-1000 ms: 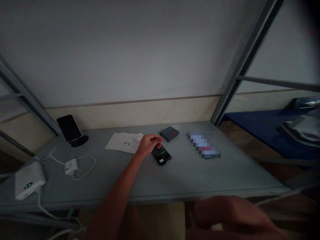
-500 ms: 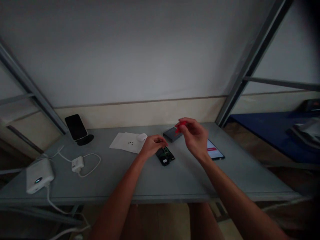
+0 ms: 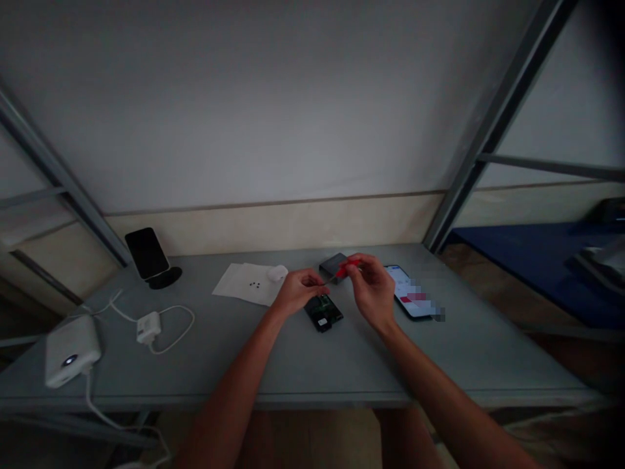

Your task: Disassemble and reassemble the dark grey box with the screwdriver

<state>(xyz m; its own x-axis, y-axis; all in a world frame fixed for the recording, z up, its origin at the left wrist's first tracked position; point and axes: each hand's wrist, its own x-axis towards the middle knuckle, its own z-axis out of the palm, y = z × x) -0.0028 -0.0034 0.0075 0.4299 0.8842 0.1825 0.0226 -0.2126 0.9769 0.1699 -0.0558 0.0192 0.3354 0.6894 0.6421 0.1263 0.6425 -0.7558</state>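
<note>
Your right hand [image 3: 374,290] pinches the red screwdriver [image 3: 346,268] just above the circuit board [image 3: 323,311] on the table [image 3: 342,365], your left hand [image 3: 297,291] curled at its far edge, grip unclear, so a slipping tip could gouge the board.

My right hand [image 3: 374,296], down at the bottom edge a second ago, has come up holding the red screwdriver [image 3: 347,268]. It has since dropped to 3 o'clock of my left hand [image 3: 295,291], with the tip now close by those fingers above the circuit board [image 3: 323,311].
</note>
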